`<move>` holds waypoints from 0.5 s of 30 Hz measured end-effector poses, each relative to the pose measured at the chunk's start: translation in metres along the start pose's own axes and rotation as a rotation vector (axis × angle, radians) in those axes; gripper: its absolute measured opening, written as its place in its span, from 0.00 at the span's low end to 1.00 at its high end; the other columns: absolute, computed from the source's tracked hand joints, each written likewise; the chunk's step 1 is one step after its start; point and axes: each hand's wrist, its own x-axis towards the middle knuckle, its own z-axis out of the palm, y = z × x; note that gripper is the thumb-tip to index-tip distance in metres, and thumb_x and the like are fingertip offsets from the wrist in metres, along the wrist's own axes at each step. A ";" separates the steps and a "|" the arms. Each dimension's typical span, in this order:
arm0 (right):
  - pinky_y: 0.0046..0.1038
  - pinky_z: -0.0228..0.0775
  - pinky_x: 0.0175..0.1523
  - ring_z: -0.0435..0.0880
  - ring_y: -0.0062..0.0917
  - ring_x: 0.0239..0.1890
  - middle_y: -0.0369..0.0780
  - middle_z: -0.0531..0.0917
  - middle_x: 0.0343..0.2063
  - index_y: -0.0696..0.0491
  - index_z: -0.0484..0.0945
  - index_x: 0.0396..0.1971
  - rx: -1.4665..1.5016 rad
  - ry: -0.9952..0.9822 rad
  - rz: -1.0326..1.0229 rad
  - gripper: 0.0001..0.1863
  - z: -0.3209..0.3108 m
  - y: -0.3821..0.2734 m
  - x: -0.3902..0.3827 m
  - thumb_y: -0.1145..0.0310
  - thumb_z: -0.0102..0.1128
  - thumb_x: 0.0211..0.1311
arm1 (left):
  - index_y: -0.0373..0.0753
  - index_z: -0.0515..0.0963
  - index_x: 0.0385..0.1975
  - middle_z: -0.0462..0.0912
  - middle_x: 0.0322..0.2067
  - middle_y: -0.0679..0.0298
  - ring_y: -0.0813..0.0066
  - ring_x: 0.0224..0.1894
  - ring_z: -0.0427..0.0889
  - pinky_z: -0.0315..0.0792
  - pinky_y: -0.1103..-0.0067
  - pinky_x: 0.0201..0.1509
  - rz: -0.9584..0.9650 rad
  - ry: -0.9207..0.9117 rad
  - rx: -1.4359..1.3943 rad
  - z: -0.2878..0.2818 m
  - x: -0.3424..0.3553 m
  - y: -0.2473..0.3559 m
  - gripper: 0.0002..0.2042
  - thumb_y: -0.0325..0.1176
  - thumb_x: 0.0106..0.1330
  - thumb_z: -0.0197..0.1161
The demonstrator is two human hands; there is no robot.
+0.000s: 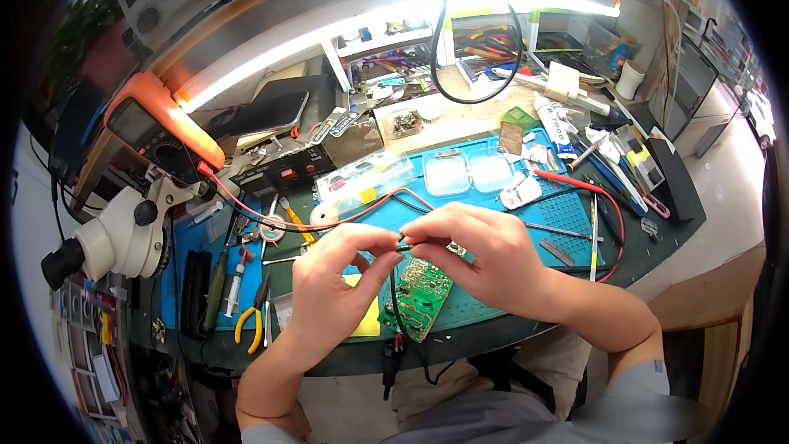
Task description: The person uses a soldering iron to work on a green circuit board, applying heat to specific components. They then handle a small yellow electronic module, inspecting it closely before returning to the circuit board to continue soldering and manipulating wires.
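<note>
My left hand and my right hand meet at the middle of the bench, both with fingertips pinched on a black cable, around a small piece at its upper end that is too small to make out. The cable hangs down past a green circuit board, which lies under my hands, to a black plug at the bench's front edge. A yellow paper lies beside the board, partly behind my left hand.
An orange multimeter with red and black leads and a white microscope stand at left. Pliers, a syringe and several tools lie on the blue mat. Clear plastic boxes sit behind my hands. A cable loop hangs overhead.
</note>
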 end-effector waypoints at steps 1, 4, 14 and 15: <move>0.26 0.79 0.36 0.86 0.29 0.34 0.39 0.86 0.33 0.55 0.82 0.40 -0.010 0.007 -0.026 0.12 0.001 0.001 -0.001 0.78 0.69 0.55 | 0.35 0.82 0.39 0.85 0.34 0.61 0.76 0.33 0.85 0.77 0.81 0.31 -0.002 0.005 -0.024 0.001 -0.002 -0.002 0.09 0.22 0.59 0.69; 0.29 0.77 0.33 0.85 0.31 0.31 0.39 0.83 0.31 0.54 0.80 0.40 0.035 0.050 -0.030 0.09 0.003 0.001 -0.002 0.76 0.65 0.59 | 0.34 0.82 0.36 0.85 0.32 0.61 0.76 0.32 0.84 0.78 0.81 0.31 -0.002 0.025 -0.031 0.004 -0.003 -0.001 0.06 0.21 0.59 0.69; 0.27 0.80 0.38 0.87 0.31 0.36 0.42 0.85 0.35 0.57 0.81 0.39 0.071 0.069 -0.090 0.12 0.006 0.007 -0.003 0.79 0.69 0.54 | 0.34 0.81 0.34 0.85 0.31 0.61 0.76 0.31 0.83 0.77 0.82 0.29 0.111 0.075 0.042 0.006 -0.001 0.000 0.07 0.18 0.58 0.68; 0.27 0.80 0.38 0.87 0.31 0.36 0.42 0.85 0.35 0.57 0.81 0.39 0.067 0.071 -0.094 0.12 0.006 0.007 -0.003 0.79 0.69 0.54 | 0.34 0.81 0.34 0.85 0.31 0.61 0.76 0.31 0.83 0.77 0.82 0.29 0.104 0.078 0.037 0.006 -0.002 0.000 0.07 0.18 0.58 0.68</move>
